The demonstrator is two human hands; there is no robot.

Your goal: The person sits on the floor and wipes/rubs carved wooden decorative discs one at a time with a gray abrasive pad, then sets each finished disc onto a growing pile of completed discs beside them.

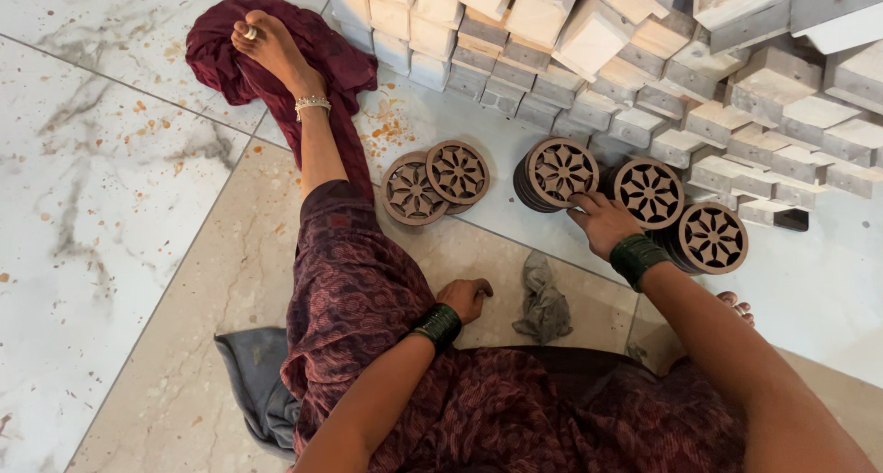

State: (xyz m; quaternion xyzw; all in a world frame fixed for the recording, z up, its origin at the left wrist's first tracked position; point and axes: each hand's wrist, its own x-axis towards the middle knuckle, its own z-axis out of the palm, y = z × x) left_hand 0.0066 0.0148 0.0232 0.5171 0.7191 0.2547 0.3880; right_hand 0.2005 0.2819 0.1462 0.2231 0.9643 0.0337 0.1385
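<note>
My right hand [602, 223] reaches forward and rests its fingers on the lower edge of a stack of round carved wooden discs [556, 172], between that stack and a second one [649, 193]. A third disc stack [713, 238] lies to the right of my wrist. My left hand [466, 298] is curled into a loose fist on the floor beside my leg, holding nothing. Two more flat discs [432, 183] lie to the left, apart from both hands. A crumpled grey rag [543, 303] sits on the tile between my hands.
A large heap of pale wooden blocks [635, 59] fills the top right, just behind the discs. My outstretched leg and bare foot [276, 50] rest on a maroon cloth [225, 63] at the top left. A grey cloth [258, 381] lies under my leg. Marble floor [101, 206] spreads to the left.
</note>
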